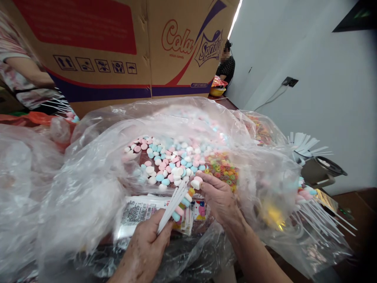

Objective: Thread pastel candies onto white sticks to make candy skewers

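Note:
My left hand (149, 237) is closed around a bundle of thin white sticks (172, 206) that slant up to the right. Right beside the bundle lies a row of pink, blue, white and yellow candies (185, 201); whether a stick runs through it I cannot tell. With thumb and fingers, my right hand (219, 196) pinches a pink-and-white marshmallow (196, 182) at the upper end of that row. Just beyond both hands, loose pink, blue and white marshmallows (173, 161) are heaped inside a clear plastic bag. Colourful ring gummies (224, 171) adjoin them on the right.
Printed wrappers (141, 210) lie under my hands. A large cardboard box (118, 84) stands behind the clear plastic bag (97, 157). To the right are white sticks (306, 143), a grey jug (318, 173) and candy skewers (315, 214). Co-workers (226, 67) are at the back and far left.

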A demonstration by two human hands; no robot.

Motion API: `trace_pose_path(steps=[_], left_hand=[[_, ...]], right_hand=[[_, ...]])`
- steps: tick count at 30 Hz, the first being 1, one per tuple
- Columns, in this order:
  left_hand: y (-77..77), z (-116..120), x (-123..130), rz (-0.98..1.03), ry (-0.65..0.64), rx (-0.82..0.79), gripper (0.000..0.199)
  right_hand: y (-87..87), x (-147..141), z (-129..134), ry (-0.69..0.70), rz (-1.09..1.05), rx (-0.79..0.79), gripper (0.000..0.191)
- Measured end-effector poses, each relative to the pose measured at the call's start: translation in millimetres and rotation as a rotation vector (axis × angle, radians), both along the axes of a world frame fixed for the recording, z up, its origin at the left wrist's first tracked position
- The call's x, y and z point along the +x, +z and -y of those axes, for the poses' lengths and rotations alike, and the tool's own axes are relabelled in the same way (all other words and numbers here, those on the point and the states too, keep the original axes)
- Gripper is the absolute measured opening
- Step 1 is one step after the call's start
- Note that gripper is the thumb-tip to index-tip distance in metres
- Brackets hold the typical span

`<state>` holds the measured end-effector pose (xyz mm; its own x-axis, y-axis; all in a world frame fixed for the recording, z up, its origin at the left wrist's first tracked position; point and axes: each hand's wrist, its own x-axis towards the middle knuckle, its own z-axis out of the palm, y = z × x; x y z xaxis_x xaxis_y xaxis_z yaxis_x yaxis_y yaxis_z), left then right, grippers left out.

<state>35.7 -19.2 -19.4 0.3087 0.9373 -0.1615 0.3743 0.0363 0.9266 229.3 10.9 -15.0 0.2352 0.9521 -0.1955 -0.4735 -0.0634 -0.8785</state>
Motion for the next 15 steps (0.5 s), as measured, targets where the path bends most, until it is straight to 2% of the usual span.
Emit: trace_pose_path(steps=[7, 15], left_hand=[[-9.6, 1, 2, -0.018, 0.01, 0.055, 0.029], [-19.5, 4, 6, 0.038, 0.017, 0.057, 0.032]], right_hand=[[-17.4, 9, 6, 0.015, 0.512, 0.127, 0.025], [-4.1, 12, 11, 0.021, 1.004, 0.473, 0.028]])
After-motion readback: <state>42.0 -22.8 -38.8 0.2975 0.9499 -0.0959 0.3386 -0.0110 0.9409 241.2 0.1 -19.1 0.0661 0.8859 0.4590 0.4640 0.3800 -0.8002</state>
